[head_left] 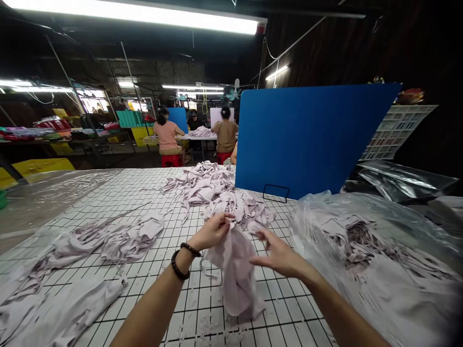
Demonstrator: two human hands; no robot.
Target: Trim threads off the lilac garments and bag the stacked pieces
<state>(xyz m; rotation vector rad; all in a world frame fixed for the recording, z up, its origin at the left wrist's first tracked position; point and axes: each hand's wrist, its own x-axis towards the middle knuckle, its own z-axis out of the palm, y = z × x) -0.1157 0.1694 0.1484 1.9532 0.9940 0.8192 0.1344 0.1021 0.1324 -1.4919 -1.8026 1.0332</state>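
Note:
My left hand (214, 231), with dark beaded bracelets at the wrist, pinches the top edge of a pale lilac cloth piece (237, 274). The cloth hangs down in folds over the gridded table (282, 299), and its lower end is blurred. To its right, my right hand (277, 255) is open, thumb and fingers apart, close to the cloth's side. Whether its thumb touches the fabric I cannot tell. Just beyond both hands lies a loose heap of similar lilac cloth pieces (206, 185).
More lilac cloth (133, 238) lies at the left. A clear plastic bag (307, 226) with cloth stands at the right. A blue panel (300, 140) on a wire stand rises behind. Scraps (206, 325) dot the near table. Several people sit at a farther table.

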